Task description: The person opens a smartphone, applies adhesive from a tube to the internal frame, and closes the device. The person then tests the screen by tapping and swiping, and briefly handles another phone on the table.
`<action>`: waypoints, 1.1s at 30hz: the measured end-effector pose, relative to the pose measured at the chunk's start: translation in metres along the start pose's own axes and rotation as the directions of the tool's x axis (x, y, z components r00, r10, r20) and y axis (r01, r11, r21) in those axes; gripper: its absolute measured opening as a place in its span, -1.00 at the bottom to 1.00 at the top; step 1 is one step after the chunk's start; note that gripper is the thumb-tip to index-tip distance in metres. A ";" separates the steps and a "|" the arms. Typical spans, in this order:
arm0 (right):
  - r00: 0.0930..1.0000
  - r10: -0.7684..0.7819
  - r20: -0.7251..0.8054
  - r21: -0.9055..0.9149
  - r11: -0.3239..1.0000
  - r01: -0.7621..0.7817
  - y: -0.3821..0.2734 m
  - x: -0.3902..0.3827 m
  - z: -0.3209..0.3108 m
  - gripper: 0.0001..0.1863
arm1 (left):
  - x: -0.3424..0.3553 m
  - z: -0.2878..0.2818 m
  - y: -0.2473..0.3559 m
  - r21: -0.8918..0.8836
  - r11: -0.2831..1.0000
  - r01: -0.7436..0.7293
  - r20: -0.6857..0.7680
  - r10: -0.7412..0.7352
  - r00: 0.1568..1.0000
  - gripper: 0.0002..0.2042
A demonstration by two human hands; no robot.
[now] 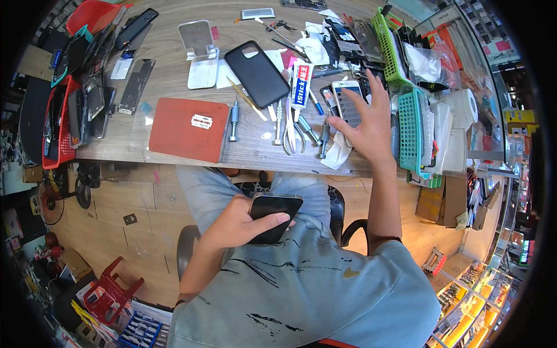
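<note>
Close to my body, above my lap, my left hand [235, 223] is wrapped round a dark smartphone [275, 211], thumb lying across its black screen. My right hand [371, 124] reaches over the right part of the workbench with fingers spread and nothing in them. Under its fingertips lies a white smartphone [348, 95] with a lit screen. Left of that hand are a white, blue and red glue tube [301, 84], several screwdrivers [325, 139] and tweezers [288, 124]. Farther left lies an empty black phone case [257, 73].
A red-brown pad [187, 129] bears a razor blade [202, 121]. A red basket [68, 148] of phones stands at the left edge. Green [387, 49] and teal baskets [409, 130] stand at the right, beside a paper roll [466, 106]. Loose parts clutter the back.
</note>
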State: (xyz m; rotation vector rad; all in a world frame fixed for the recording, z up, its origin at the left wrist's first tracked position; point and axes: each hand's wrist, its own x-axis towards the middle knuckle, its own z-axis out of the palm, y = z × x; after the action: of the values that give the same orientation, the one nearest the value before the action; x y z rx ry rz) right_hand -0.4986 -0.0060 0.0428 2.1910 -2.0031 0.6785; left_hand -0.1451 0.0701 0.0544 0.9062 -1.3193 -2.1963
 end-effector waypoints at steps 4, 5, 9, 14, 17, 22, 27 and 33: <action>0.998 0.004 -0.063 0.052 0.999 -0.001 0.000 -0.008 -0.015 -0.21 | 0.002 -0.004 0.000 0.007 1.000 0.028 0.037 -0.029 0.999 -0.72; 0.997 -0.004 -0.076 0.050 0.999 0.008 0.001 -0.013 -0.018 -0.22 | 0.003 -0.004 0.001 0.010 1.000 0.029 0.045 -0.029 0.999 -0.72; 0.992 -0.040 -0.119 -0.021 0.999 0.038 0.007 -0.036 -0.029 -0.28 | 0.008 -0.002 0.002 0.009 0.999 0.031 0.067 -0.032 0.997 -0.72; 0.992 -0.016 -0.124 -0.106 0.994 0.003 0.012 -0.063 -0.038 -0.33 | 0.012 -0.001 0.000 -0.011 0.999 0.050 0.093 -0.049 0.995 -0.70; 0.993 -0.003 -0.117 -0.109 0.994 -0.010 0.015 -0.073 -0.040 -0.35 | 0.013 0.000 0.002 -0.011 0.998 0.069 0.100 -0.068 0.993 -0.69; 0.993 -0.011 -0.117 -0.092 0.996 0.000 0.018 -0.079 -0.036 -0.35 | 0.014 0.000 0.003 0.007 0.998 0.063 0.112 -0.063 0.992 -0.69; 0.995 0.002 -0.098 -0.082 0.997 -0.010 0.014 -0.077 -0.034 -0.35 | 0.014 0.001 0.001 -0.013 0.998 0.062 0.103 -0.060 0.993 -0.69; 0.996 0.002 -0.085 -0.077 0.997 -0.009 0.014 -0.074 -0.030 -0.33 | 0.014 -0.001 -0.001 0.016 0.998 0.054 0.117 -0.055 0.992 -0.68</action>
State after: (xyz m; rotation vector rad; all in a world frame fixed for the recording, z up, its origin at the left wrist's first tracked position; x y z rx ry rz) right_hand -0.5222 0.0716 0.0386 2.0788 -1.9606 0.6709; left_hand -0.1541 0.0613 0.0491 0.8387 -1.3789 -2.3166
